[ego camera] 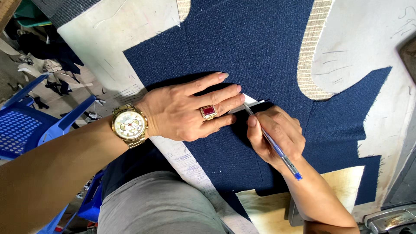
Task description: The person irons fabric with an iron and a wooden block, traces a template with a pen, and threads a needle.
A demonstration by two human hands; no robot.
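fingers of the left hand lie spread, pressing a white template flat on navy fabric at frame centre, while the right hand pinches a blue pen; firm pressure should keep the line true.

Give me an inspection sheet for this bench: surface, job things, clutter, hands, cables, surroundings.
Surface: white table, worn and pen-marked, largely covered by cloth.
Job's things: navy cloth lies flat; a small white card sits on it under the fingertips; a blue pen has its tip at the card's edge; tan woven strip beside the cloth.
Clutter: metal object at the lower right corner, kind unclear.
Hands: left hand pressed flat on cloth and card, wearing a gold watch and red ring; right hand has a writing grip on the pen.
Cables: nothing seen.
Surroundings: blue plastic chair and cloth scraps on the floor at left.
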